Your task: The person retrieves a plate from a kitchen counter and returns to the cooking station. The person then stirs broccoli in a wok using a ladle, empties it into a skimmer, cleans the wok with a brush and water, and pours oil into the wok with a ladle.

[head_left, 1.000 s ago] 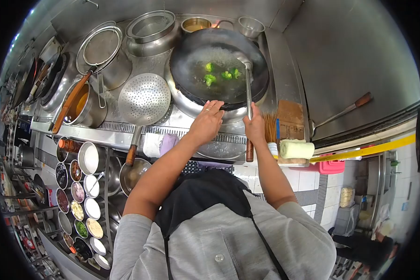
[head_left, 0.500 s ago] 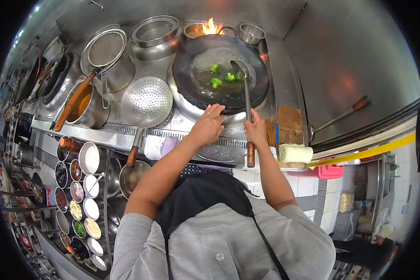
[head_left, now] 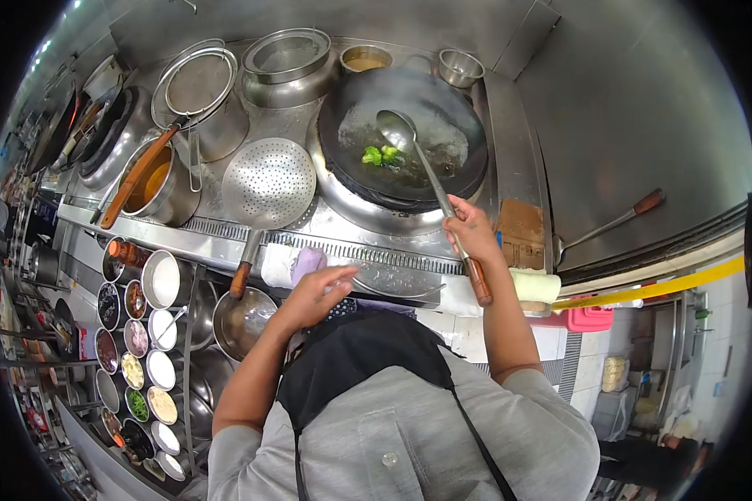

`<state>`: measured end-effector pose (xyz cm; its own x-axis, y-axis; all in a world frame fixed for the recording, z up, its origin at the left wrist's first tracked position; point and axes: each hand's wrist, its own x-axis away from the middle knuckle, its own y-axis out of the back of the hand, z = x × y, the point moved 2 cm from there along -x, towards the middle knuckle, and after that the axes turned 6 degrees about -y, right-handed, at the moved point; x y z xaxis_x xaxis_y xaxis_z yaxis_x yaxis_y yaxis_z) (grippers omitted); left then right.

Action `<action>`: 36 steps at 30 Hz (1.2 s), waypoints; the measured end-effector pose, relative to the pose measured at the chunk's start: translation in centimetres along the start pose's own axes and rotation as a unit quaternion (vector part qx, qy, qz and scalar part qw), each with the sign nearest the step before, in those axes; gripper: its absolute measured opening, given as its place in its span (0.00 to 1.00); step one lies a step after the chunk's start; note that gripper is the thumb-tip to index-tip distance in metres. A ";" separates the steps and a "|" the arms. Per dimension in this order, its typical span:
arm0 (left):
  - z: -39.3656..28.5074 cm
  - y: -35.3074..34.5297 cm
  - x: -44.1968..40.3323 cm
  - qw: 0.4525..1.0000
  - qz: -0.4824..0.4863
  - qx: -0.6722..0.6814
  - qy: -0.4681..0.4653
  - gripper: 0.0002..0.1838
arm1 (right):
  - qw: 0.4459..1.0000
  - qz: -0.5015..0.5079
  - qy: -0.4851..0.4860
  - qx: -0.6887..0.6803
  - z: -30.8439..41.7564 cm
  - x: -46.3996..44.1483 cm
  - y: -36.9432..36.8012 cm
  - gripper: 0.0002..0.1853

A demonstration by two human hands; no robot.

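head view. the right hand point(head_left: 474, 234) is gripping the shaft of a ladle point(head_left: 430, 174), its fingers clamped around the metal and the wooden end projecting toward the near side; the long shaft is presumably giving the hand reach from outside the heat. the ladle's bowl is sitting inside the wok point(head_left: 393, 86), close to the green broccoli point(head_left: 373, 156), which is lying in foaming liquid point(head_left: 443, 139) just near and left of the bowl. the left hand point(head_left: 317, 296) is hovering with fingers loosely apart, holding nothing, just beside a purple cloth point(head_left: 307, 265); whether they are touching cannot be told. left of the wok, a perforated strainer point(head_left: 269, 184) is lying with its handle pointing near, presumably for easy grasping. farther left, ingredient pots point(head_left: 181, 288) are standing in rows, likely for quick scooping. at the right, a rolled towel point(head_left: 536, 286) is resting near some cardboard point(head_left: 522, 225). no brand, label or writing is showing legibly.
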<state>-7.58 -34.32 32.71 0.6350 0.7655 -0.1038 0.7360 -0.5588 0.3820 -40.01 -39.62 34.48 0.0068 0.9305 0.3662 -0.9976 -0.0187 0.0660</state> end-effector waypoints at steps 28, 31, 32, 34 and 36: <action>39.1 -13.5 34.2 0.898 -0.158 -0.153 0.380 0.15 | 0.965 -0.167 0.120 0.164 -2.1 0.2 -2.2 0.31; 36.3 -11.1 32.0 0.902 -0.207 0.046 0.376 0.14 | 0.942 -0.247 0.151 0.168 -3.9 -0.2 -3.4 0.31; 38.6 -10.9 32.0 0.860 -0.249 0.165 0.414 0.12 | 0.942 -0.251 0.128 0.180 -3.7 0.5 -3.9 0.31; 36.1 -10.3 30.1 0.854 -0.256 0.149 0.428 0.11 | 0.941 -0.252 0.133 0.183 -5.1 0.6 -4.1 0.31; 33.3 -9.2 29.6 0.847 -0.260 0.133 0.443 0.09 | 0.904 -0.275 0.207 0.255 -9.6 -1.7 -2.6 0.30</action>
<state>12.24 -17.17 -4.45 -0.1309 0.8030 0.5814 0.9640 -0.0337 0.2636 -38.07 -37.61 24.80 0.3606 0.9055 -0.2235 -0.6890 0.4202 0.5905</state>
